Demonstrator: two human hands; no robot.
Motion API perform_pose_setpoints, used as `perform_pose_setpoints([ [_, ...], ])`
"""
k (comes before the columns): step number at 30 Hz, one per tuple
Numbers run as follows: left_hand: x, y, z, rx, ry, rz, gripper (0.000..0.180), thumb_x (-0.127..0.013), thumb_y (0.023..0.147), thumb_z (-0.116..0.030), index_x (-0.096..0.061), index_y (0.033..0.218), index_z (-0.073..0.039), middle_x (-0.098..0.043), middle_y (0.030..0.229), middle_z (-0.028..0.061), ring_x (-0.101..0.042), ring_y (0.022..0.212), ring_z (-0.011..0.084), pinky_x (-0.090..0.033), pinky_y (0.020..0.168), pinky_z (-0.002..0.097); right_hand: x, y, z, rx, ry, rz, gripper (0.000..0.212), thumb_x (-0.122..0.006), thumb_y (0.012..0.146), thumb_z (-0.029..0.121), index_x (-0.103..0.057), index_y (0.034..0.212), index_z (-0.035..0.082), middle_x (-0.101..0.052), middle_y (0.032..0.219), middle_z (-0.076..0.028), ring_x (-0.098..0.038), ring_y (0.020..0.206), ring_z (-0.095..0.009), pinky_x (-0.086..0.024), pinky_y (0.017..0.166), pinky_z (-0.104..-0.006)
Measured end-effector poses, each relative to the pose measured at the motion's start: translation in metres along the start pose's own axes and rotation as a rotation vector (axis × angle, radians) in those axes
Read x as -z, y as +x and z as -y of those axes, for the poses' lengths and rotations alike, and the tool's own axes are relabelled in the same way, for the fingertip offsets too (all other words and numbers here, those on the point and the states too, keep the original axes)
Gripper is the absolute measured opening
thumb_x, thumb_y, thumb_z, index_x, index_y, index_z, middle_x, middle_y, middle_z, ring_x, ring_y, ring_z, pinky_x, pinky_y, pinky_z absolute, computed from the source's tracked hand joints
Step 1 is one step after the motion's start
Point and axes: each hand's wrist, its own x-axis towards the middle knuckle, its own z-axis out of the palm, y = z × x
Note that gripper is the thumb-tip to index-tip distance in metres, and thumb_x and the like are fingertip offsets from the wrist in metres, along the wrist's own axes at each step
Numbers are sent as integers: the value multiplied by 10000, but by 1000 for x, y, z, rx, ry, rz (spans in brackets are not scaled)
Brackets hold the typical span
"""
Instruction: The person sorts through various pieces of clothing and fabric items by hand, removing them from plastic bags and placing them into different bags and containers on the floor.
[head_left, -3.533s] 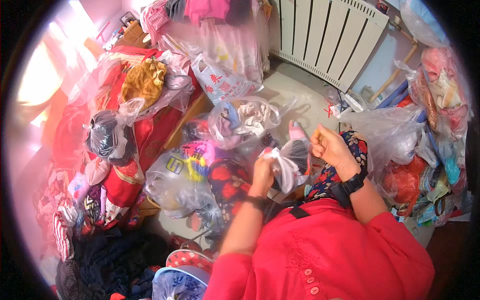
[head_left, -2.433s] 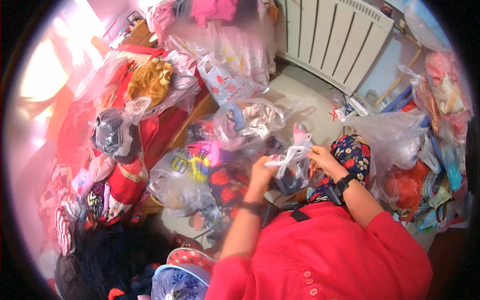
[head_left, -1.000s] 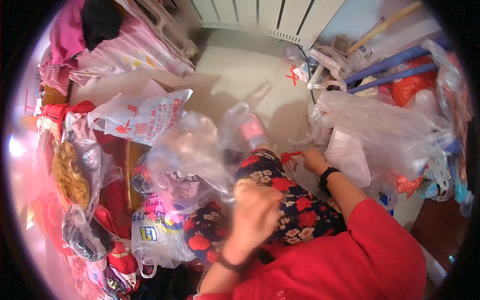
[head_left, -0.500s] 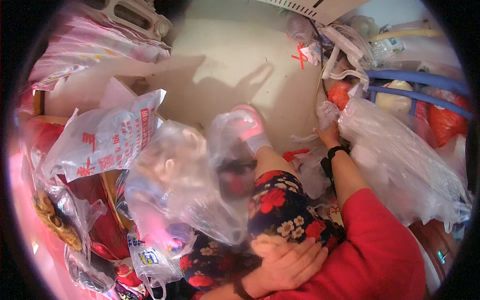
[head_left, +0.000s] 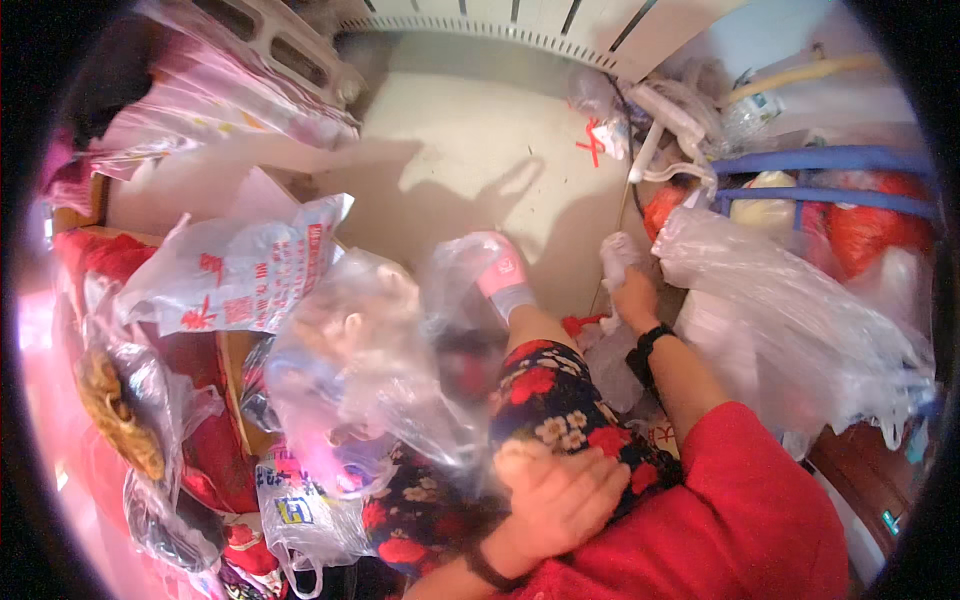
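My right hand [head_left: 634, 298] reaches forward past my knee, its fingers closed round a pale pinkish-white bundle [head_left: 619, 252]; what the bundle is made of is too blurred to tell. A dark band circles that wrist. My left hand [head_left: 565, 502] lies across my thigh in flower-patterned trousers [head_left: 560, 425], fingers stretched out side by side, with nothing visible in it. Against my left leg rests a clear plastic bag [head_left: 420, 385] with a doll-like figure [head_left: 350, 310] inside, partly veiled by the plastic. A large clear plastic bag [head_left: 790, 300] lies right of my right forearm.
A white printed bag [head_left: 240, 265] and a smaller white bag [head_left: 310, 515] sit at left, near a brown dried-looking item [head_left: 118, 415]. Blue rails [head_left: 830, 160] with red bags [head_left: 875, 230] stand at right. A red tie [head_left: 592, 147] lies on the pale floor [head_left: 450, 130].
My right hand has drawn back slightly and left, and the pale bundle now shows upright in its grasp. The view has tilted up, showing more of the white slatted panel. My left hand stays on my thigh.
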Motion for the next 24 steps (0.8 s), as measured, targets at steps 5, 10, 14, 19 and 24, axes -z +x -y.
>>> perform_pose_setpoints([
  [5, -12, -10, -12, 138, 66, -11, 215, -655, 655, -102, -626, 868, -111, -606, 860, 28, -577, 822, 214, -400, 749, 388, 76, -32, 46, 168, 719, 185, 221, -546, 786, 158, -593, 945, 13, -636, 859, -137, -614, 783, -249, -463, 677, -323],
  [10, -11, -5, -38, 29, 189, -345, 204, -649, 678, -95, -631, 881, -104, -611, 820, 33, -554, 759, 241, -396, 732, 385, 160, -77, 50, -112, 2011, 657, 276, -546, 856, 216, -594, 1059, 36, -639, 1018, -95, -605, 945, -231, -478, 875, -369],
  [14, -14, -1, -79, 386, -76, -340, 381, -659, 776, -131, -551, 1113, 10, -618, 1025, 137, -590, 893, 284, -428, 852, 372, 207, -125, 49, 186, 2041, 768, 283, -548, 857, 217, -591, 1075, 41, -631, 1045, -95, -594, 973, -238, -463, 893, -379],
  [19, -21, 6, -121, 494, -1150, -203, 469, -617, 839, -128, -445, 1232, 60, -578, 1135, 103, -545, 1024, 181, -423, 903, 299, 241, -183, 39, 429, 1699, 492, 294, -552, 860, 218, -587, 1095, 47, -621, 1079, -95, -580, 1007, -247, -445, 916, -393],
  [24, -27, -1, -132, 442, -1220, -349, 373, -633, 739, 57, -526, 1095, 26, -632, 968, 83, -613, 867, 163, -494, 781, 286, 259, -217, 29, 548, 1415, 179, 305, -555, 862, 219, -584, 1116, 53, -611, 1114, -94, -565, 1041, -255, -426, 940, -406],
])
